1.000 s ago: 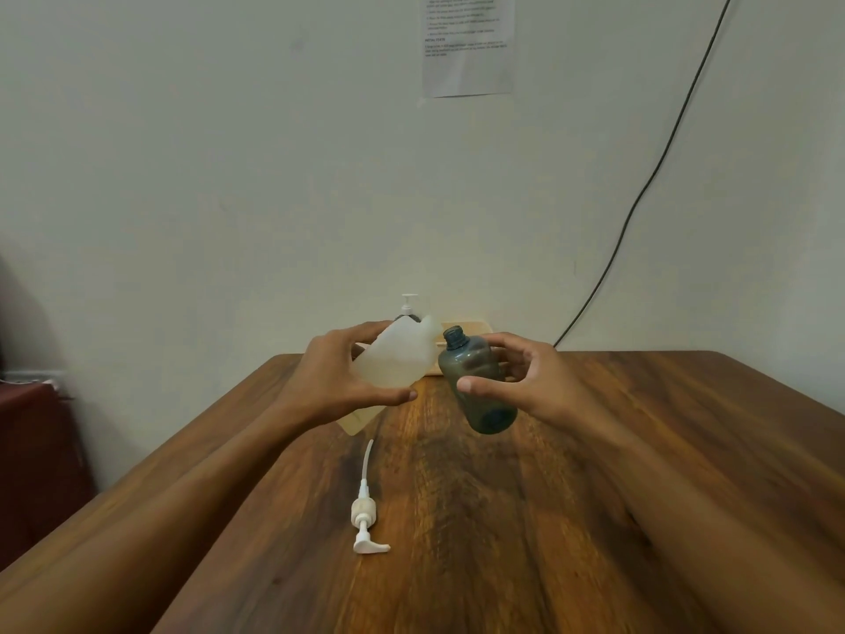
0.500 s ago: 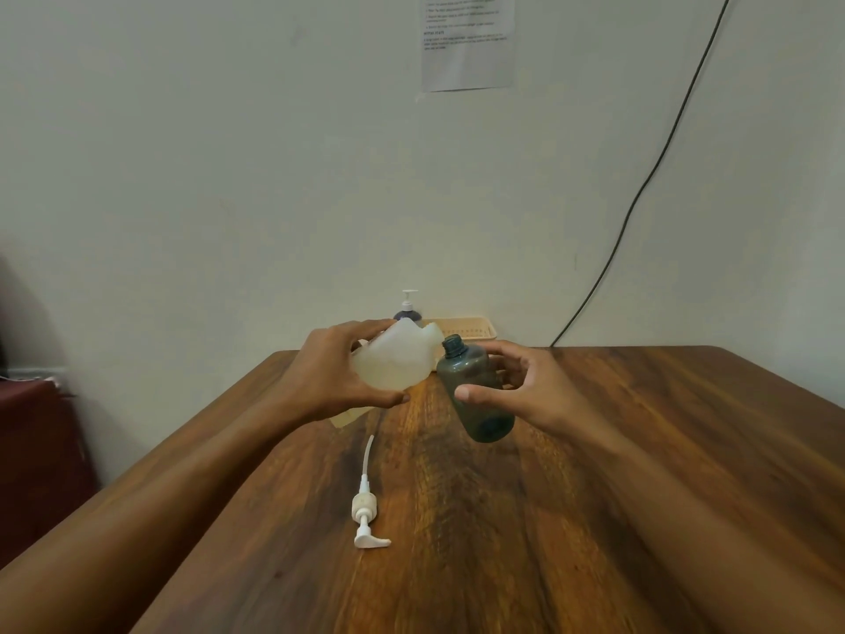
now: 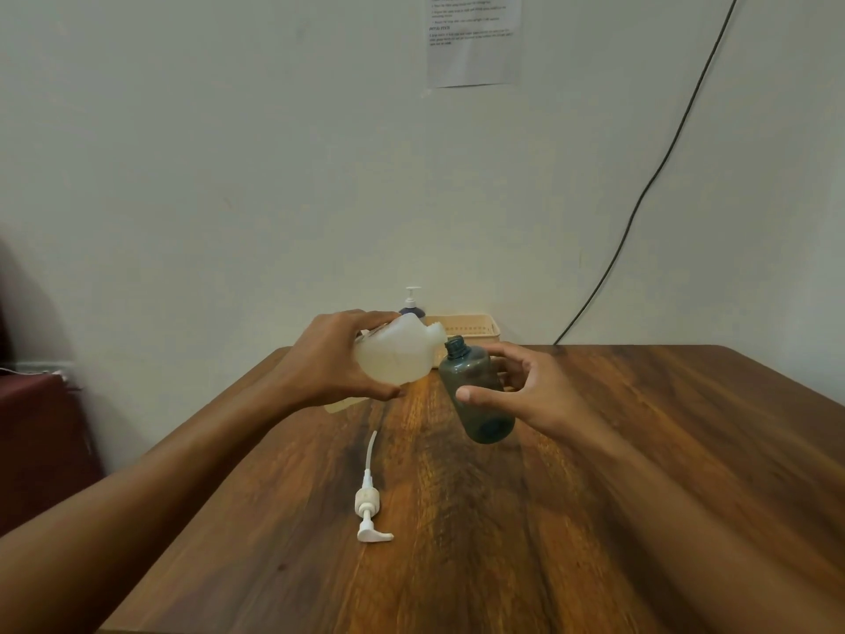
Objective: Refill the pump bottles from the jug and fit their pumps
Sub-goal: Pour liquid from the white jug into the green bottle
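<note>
Gripping the milky jug (image 3: 393, 359) in the left hand (image 3: 334, 359), thumb underneath and fingers over the top. Holding it up off the desk (image 3: 640, 450), tipped so the spout points to 3 o'clock. Clutching the smoky grey bottle (image 3: 475, 395) in the right hand (image 3: 526, 395), thumb across the front, fingers curled round the back. Also up in the air and leaning, open neck toward 11 o'clock and tucked just under the jug's spout. Can't tell if anything is actually pouring.

Got the loose white pump (image 3: 368, 501) lying flat on the wood at 6 o'clock from the jug, dip tube aimed at 12 o'clock, nozzle sticking out to 3 o'clock.

Way back at 12 o'clock by the wall: a second pump bottle (image 3: 411, 308) with its pump on, half hidden behind the jug. Beige basket (image 3: 475, 327) right at its 3 o'clock. Printed sheet (image 3: 473, 38) and black cable (image 3: 640, 199) up on the wall.
</note>
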`<state>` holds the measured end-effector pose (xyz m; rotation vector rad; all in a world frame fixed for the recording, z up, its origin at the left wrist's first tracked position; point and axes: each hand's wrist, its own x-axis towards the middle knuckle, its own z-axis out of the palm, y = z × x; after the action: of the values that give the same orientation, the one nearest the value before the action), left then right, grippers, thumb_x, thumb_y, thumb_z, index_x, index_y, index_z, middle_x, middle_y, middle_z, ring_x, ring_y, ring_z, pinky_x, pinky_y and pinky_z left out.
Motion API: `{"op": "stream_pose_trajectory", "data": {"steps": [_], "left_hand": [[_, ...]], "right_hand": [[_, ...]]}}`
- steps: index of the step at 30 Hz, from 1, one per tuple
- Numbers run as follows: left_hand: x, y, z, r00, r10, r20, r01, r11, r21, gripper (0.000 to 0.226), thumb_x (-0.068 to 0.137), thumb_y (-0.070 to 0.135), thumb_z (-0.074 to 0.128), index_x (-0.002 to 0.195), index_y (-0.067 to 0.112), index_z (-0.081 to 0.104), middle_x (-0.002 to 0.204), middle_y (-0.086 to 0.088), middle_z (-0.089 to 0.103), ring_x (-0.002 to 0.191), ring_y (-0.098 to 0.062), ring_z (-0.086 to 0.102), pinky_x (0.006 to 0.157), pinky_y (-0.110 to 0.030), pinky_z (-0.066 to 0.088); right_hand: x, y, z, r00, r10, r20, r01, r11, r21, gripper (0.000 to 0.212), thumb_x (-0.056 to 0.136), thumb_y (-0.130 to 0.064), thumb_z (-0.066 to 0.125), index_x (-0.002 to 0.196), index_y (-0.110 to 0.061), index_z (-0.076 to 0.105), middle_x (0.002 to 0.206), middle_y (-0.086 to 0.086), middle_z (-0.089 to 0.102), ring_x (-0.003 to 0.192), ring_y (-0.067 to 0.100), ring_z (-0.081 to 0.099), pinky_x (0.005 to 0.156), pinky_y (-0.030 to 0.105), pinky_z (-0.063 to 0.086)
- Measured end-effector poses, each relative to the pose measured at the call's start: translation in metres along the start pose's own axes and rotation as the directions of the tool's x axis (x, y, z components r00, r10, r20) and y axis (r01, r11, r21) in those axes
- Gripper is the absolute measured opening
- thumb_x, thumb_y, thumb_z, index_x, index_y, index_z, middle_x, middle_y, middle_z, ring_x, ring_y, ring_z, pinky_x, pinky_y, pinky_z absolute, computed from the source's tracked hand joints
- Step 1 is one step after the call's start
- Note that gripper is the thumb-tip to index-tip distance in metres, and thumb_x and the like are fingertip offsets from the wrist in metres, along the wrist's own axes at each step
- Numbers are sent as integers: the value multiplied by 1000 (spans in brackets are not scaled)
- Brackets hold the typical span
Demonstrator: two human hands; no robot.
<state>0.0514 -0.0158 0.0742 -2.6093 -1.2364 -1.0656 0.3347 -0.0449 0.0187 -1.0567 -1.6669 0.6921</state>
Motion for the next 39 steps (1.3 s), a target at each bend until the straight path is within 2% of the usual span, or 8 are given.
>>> {"op": "stream_pose_trajectory", "data": {"steps": [6, 13, 22, 27, 31, 33, 36, 39], "left_hand": [[2, 1, -4, 1000, 27, 13, -28, 999, 46, 93, 63, 48, 93, 145, 24, 55, 132, 4, 65, 107, -12, 59, 87, -23, 54], [7, -2, -4, 998, 45, 32, -48, 993, 105, 94, 63, 52, 92, 146, 28, 53, 128, 5, 67, 103, -10, 59, 81, -14, 46], [10, -7, -4, 998, 45, 40, -51, 988, 148, 97, 61, 54, 91, 146, 31, 53, 126, 7, 67, 101, -9, 58, 80, -15, 45], [9, -9, -5, 998, 46, 49, -54, 985, 166, 97, 61, 55, 91, 146, 31, 52, 126, 6, 67, 101, -9, 57, 87, -24, 50], [9, -13, -4, 998, 44, 51, -52, 984, 171, 98, 61, 56, 91, 147, 31, 51, 127, 6, 67, 102, -8, 55, 82, -18, 45], [9, -13, -5, 997, 51, 51, -59, 983, 172, 97, 61, 55, 91, 146, 31, 52, 127, 5, 67, 101, -7, 54, 80, -14, 41], [9, -13, -6, 997, 56, 56, -65, 981, 181, 98, 61, 56, 91, 147, 31, 51, 126, 5, 66, 102, -7, 54, 80, -17, 43], [9, -13, -7, 997, 58, 58, -68, 980, 189, 97, 62, 56, 90, 147, 31, 51, 125, 6, 66, 102, -6, 53, 79, -14, 41]], "right_hand": [[0, 4, 2, 1000, 5, 6, -6, 1000, 21, 53, 63, -57, 91, 110, -54, 67, 98, -47, 69, 102, -7, 65, 68, 3, 53], [1, 8, 3, 1000, 0, -13, 0, 1000, 14, 58, 63, -57, 92, 115, -50, 68, 113, -31, 69, 106, -2, 66, 67, 3, 53], [2, 13, 5, 999, 22, -28, -22, 999, 27, 58, 67, -54, 95, 118, -49, 68, 112, -32, 69, 105, -3, 65, 65, 1, 50], [3, 12, 8, 999, 42, -19, -42, 999, 34, 54, 64, -57, 95, 111, -55, 67, 99, -45, 69, 103, -5, 65, 64, 1, 51], [3, 11, 10, 999, 47, -16, -46, 998, 37, 53, 65, -57, 95, 109, -56, 67, 96, -49, 67, 101, -6, 65, 62, 1, 50], [2, 11, 10, 999, 47, -20, -47, 998, 37, 53, 64, -57, 94, 109, -56, 66, 98, -45, 68, 101, -6, 64, 62, 1, 50], [2, 9, 10, 999, 38, -18, -38, 999, 25, 55, 63, -58, 93, 111, -54, 66, 109, -36, 67, 103, -4, 64, 62, 2, 51], [1, 7, 11, 999, 35, -18, -35, 999, 22, 57, 61, -59, 91, 111, -52, 65, 111, -34, 65, 102, -6, 63, 62, 2, 50]]}}
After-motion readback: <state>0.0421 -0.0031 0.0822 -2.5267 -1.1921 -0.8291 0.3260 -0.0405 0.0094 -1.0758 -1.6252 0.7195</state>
